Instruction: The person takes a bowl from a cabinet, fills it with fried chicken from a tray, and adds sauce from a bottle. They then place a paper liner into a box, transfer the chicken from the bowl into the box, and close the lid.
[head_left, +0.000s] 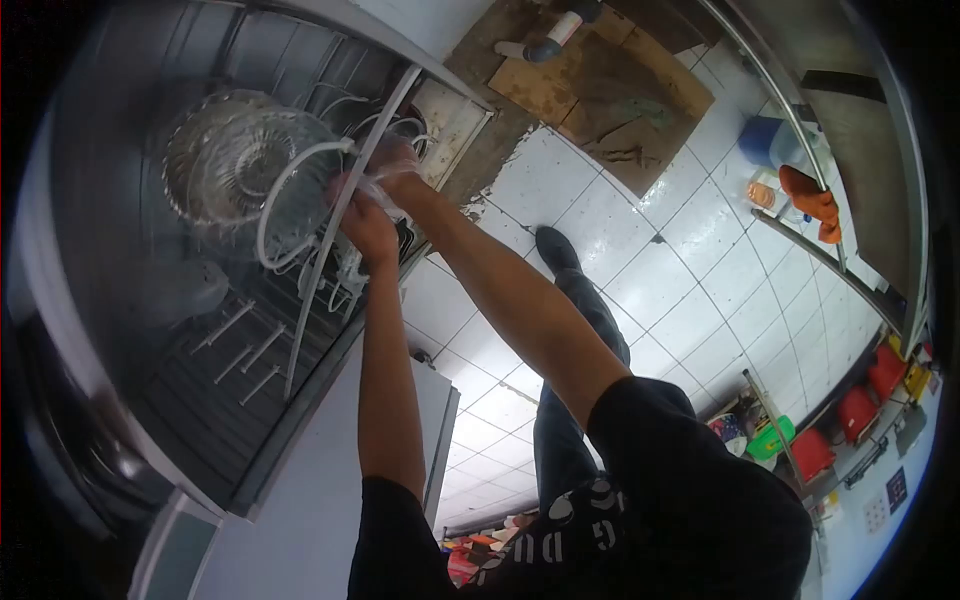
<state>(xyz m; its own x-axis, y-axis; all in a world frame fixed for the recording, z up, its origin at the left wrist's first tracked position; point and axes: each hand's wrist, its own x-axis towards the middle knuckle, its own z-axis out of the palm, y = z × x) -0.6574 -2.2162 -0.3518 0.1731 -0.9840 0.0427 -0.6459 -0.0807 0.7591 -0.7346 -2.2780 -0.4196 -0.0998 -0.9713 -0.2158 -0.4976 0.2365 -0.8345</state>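
- Glossy white floor tiles [690, 230] here, dark grout lines running through, light bouncing off them!
- And a stained brown cardboard sheet [610, 85] lies flat up top!
- Over right, a metal rail [765, 75]!
- Lower right, red seats [857, 412] lining up near a pale wall [855, 560]!

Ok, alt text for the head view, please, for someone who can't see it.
A person's left hand and right hand are close together by a metal rail, clear plastic film at the right one, beside ribbed clear glassware. Below lie white floor tiles; an orange cloth hangs far right.
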